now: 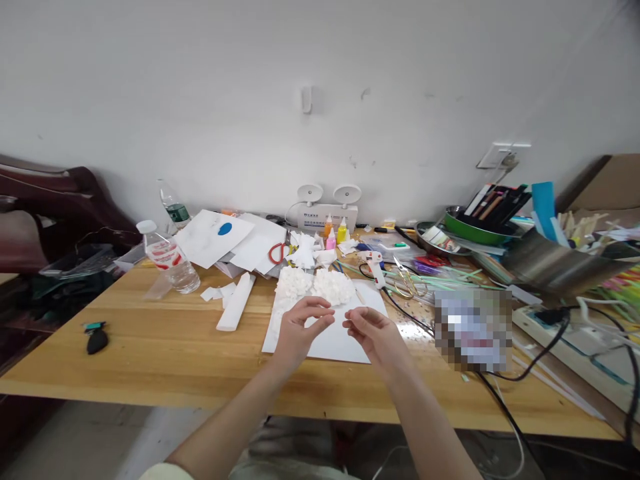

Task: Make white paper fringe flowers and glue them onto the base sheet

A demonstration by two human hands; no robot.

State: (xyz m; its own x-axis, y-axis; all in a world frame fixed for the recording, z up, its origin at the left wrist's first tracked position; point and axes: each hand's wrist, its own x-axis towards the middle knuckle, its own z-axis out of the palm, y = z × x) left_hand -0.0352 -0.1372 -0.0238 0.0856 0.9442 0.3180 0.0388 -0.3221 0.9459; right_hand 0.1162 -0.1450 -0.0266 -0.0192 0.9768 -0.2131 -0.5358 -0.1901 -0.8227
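Note:
My left hand [300, 330] and my right hand [373, 331] hover close together over a white sheet of paper [335, 343] on the wooden table [165, 347]. Both hands have their fingers curled into a pinch, fingertips facing each other; whatever they pinch is too small to make out. Just beyond them, two fluffy white paper flowers [317, 285] rest on the far end of the sheet. A thin stick [359, 295] lies beside the flowers.
A white glue gun [375, 265], gold scissors [406, 280] and green straws lie to the right. A lying water bottle [167, 257], folded white paper [236, 303], red scissors [277, 253] and small paint bottles [336, 231] sit behind. A black clip [96, 337] is at the left.

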